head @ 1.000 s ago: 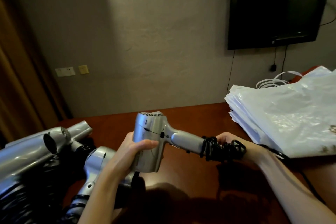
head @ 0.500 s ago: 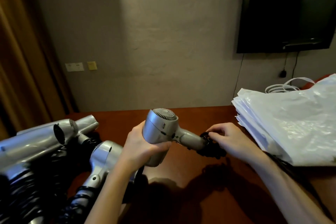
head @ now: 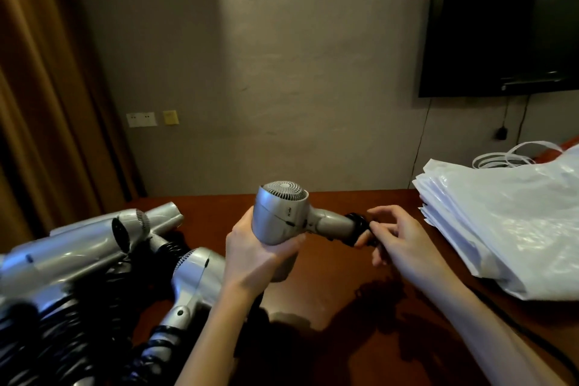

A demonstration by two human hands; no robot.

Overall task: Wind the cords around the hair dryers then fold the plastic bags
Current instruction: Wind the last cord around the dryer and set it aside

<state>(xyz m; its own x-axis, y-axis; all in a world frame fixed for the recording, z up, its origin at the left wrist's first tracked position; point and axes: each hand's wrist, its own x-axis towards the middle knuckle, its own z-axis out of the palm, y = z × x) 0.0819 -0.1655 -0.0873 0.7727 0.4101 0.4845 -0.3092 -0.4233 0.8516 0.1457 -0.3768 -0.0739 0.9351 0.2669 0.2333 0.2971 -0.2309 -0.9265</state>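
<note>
the left hand (head: pixel 250 255) grips the hair dryer (head: pixel 283 213) by its rigid barrel; just right, the right hand (head: pixel 396 236) pinches the springy cord (head: pixel 358 229) wound around the handle, likely to uncoil.

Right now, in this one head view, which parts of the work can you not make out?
- Plug end of the cord on the held hair dryer: covered by the right hand.
- Nozzle of that dryer: hidden behind the left hand.
- Pile of dryers at left: cut by the frame edge, blurred, too dark to count.
- Plastic bags: stack runs past the right edge.
</note>
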